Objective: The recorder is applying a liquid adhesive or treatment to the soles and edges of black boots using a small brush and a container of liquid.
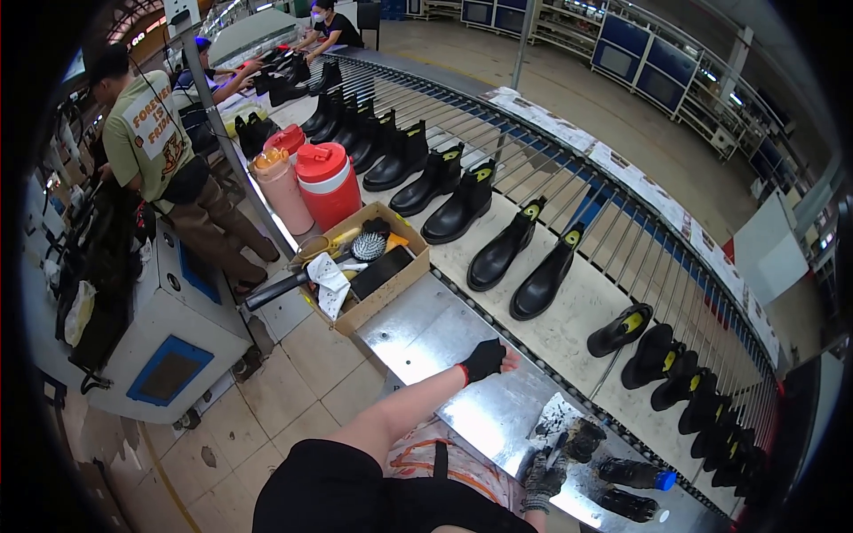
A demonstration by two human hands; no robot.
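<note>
My left hand [489, 360], in a black fingerless glove with a red cuff, is over the metal worktop [409, 329] beside the conveyor. Its fingers are curled, and nothing shows in them. My right hand [544, 478], in a grey-and-black knit glove, is closed around something thin that I cannot make out. Just beyond it lies a dark, crumpled cloth or sponge [585, 439] on a stained white sheet [555, 416]. Nearest to my left hand on the belt is a black ankle boot [542, 280] with a yellow-green lining. Another black boot [617, 330] stands farther right.
Boots line the curved conveyor [471, 258]; a roller track [569, 191] runs behind. Left of the worktop are a cardboard box [391, 289] with a brush and tools, and red jugs [327, 186]. Dark bottles [626, 472] lie right. A person [155, 142] stands left; others work farther back.
</note>
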